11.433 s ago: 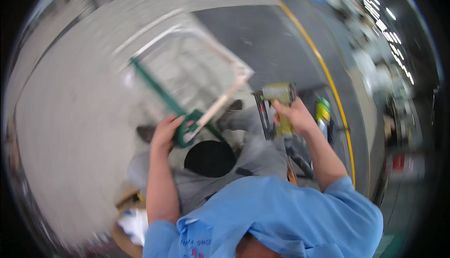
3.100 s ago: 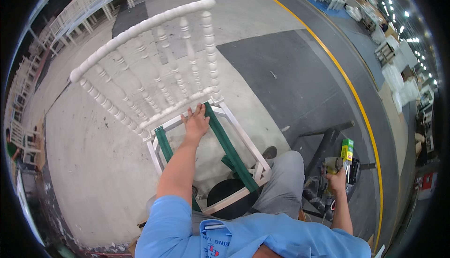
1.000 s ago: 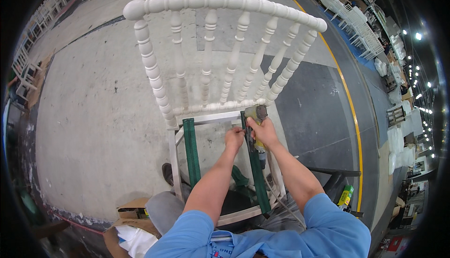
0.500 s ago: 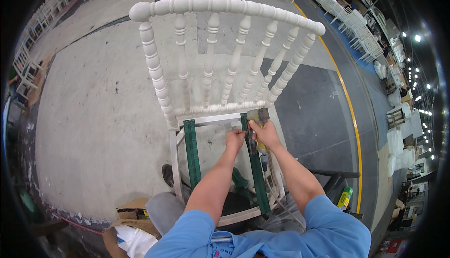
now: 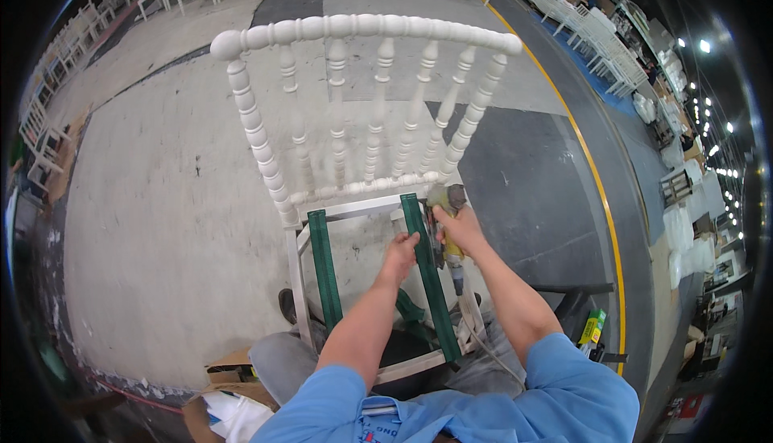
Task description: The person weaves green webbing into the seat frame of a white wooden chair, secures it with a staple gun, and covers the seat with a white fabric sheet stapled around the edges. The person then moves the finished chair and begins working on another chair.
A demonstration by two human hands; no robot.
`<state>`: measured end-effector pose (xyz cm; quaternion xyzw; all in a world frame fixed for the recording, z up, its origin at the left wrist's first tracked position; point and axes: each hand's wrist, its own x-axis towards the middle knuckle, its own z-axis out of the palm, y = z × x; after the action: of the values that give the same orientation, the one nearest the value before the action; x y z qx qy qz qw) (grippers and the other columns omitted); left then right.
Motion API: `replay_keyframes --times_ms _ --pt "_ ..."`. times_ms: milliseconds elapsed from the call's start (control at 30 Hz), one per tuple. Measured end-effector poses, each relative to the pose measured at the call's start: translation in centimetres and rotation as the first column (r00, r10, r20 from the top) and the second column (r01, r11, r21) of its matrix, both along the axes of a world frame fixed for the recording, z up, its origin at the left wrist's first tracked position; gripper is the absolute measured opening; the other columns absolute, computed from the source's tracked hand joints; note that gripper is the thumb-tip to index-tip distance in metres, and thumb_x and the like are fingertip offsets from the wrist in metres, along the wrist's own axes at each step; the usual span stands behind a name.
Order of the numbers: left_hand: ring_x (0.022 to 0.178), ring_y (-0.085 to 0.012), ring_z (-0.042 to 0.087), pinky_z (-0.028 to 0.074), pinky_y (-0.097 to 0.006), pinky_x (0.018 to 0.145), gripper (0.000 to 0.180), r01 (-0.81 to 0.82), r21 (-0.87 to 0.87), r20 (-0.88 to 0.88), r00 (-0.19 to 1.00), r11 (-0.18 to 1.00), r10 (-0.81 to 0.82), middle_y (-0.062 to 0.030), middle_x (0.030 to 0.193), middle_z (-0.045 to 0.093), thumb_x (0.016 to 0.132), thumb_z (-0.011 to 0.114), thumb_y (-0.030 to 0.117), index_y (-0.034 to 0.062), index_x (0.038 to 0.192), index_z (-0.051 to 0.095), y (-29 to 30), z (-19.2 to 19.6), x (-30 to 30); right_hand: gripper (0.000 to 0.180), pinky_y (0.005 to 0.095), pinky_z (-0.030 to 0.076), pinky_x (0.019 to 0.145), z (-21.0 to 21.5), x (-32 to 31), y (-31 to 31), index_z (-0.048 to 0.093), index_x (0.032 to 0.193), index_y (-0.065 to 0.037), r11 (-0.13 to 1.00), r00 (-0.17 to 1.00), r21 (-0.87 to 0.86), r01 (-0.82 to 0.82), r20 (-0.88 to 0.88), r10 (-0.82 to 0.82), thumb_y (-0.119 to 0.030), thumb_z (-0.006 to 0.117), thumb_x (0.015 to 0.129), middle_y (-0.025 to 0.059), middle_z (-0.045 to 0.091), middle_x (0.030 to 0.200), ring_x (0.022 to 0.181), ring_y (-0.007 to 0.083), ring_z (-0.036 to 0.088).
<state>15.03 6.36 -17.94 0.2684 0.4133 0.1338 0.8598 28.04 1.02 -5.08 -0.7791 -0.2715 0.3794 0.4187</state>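
A white chair frame with a turned-spindle back [image 5: 378, 113] stands before me, its seat open. Two green webbing straps run front to back across the seat, a left strap [image 5: 324, 262] and a right strap [image 5: 431, 286]. My right hand [image 5: 460, 230] is wrapped round a yellowish air staple gun [image 5: 455, 248], whose hose trails toward me. The gun is just right of the right strap, near the back rail [image 5: 362, 206]. My left hand [image 5: 398, 256] is closed, thumb and finger at that strap's left edge; the fingertips are partly hidden.
A cardboard box [image 5: 211, 415] with white material sits at lower left. A dark bar [image 5: 576, 288] and a yellow-green box [image 5: 593, 326] are on my right. Rows of white chairs [image 5: 600, 49] stand farther off. A yellow line [image 5: 592, 161] crosses the floor.
The staple gun has come off the right strap's far end to its right side. My left hand has slid a little toward me along the strap. The view has shifted slightly.
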Motion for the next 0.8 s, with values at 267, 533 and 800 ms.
replay_keyframes --times_ms 267,533,800 --pt "0.11 -0.0367 0.068 0.056 -0.053 0.098 0.036 0.174 -0.289 0.318 0.945 0.941 -0.077 -0.0154 0.13 0.067 0.106 0.06 0.027 0.002 0.13 0.053 -15.1 3.1 -5.4 0.031 0.0313 0.053 0.056 13.4 4.2 -22.0 0.063 0.114 -0.002 0.955 0.957 0.072 0.289 -0.06 -0.285 -0.03 0.069 0.102 0.0043 0.065 0.079 0.063 0.0135 0.066" --pt "0.111 -0.0319 0.067 0.054 -0.051 0.101 0.042 0.318 -0.49 0.166 0.948 0.812 -0.271 -0.0112 0.133 0.065 0.107 0.057 0.033 0.0043 0.138 0.05 -26.5 3.2 -13.1 0.044 0.0313 0.054 0.056 16.0 7.2 -48.8 0.059 0.122 -0.003 0.739 0.737 -0.013 0.673 -0.078 -0.672 -0.039 0.07 0.1 0.0067 0.064 0.099 0.068 0.0161 0.066" --pt "0.114 -0.0293 0.064 0.052 -0.048 0.102 0.042 0.188 -0.51 0.064 0.981 0.839 -0.18 -0.0087 0.137 0.065 0.111 0.047 0.034 0.0066 0.142 0.051 -27.7 2.6 -12.9 0.051 0.0373 0.06 0.06 1.8 5.3 -58.9 0.059 0.127 -0.005 0.664 0.502 -0.19 0.723 -0.515 -0.694 -0.047 0.069 0.099 0.0089 0.064 0.106 0.072 0.0227 0.069"
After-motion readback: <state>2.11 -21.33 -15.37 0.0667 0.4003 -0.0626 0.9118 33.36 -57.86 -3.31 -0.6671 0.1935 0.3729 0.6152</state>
